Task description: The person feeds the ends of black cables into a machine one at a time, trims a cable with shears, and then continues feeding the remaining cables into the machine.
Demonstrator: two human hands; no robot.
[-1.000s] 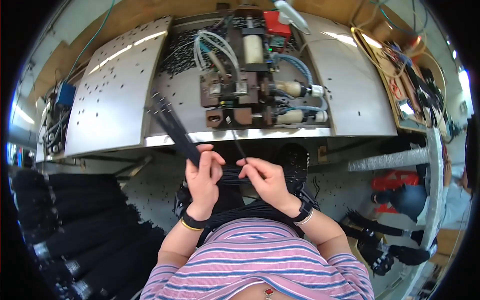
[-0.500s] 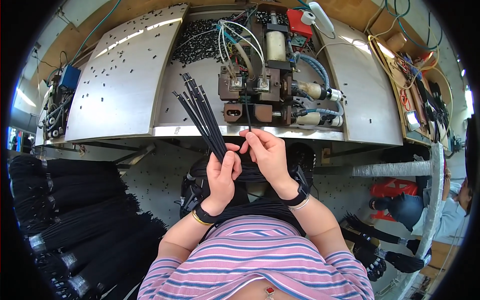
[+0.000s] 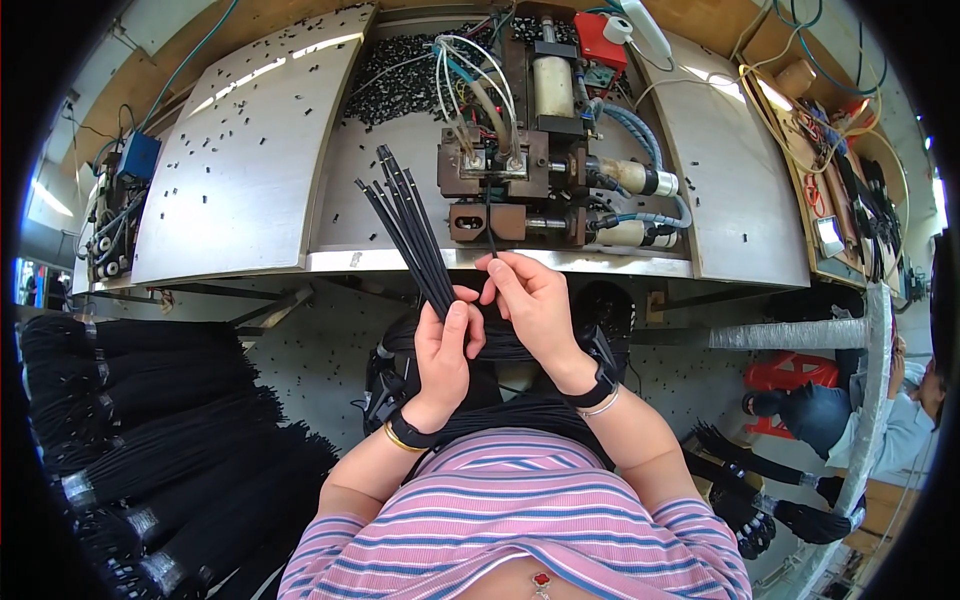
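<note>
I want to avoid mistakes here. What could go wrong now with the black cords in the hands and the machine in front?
The left hand holds a fanned bundle of black cords; loose ones could slip out. The right hand pinches a single cord pointing at the press machine, so fingers may come close to its moving parts. Small black pieces lie scattered on the metal table and could catch the cord tips.

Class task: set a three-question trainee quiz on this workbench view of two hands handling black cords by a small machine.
1. True or false: the left hand grips a fanned bunch of black cords.
2. The right hand pinches what? A) one thin black cord B) a red box C) a blue hose
3. On which side of the person do the banded black bundles lie?

Key: 1 true; 2 A; 3 left.
</note>
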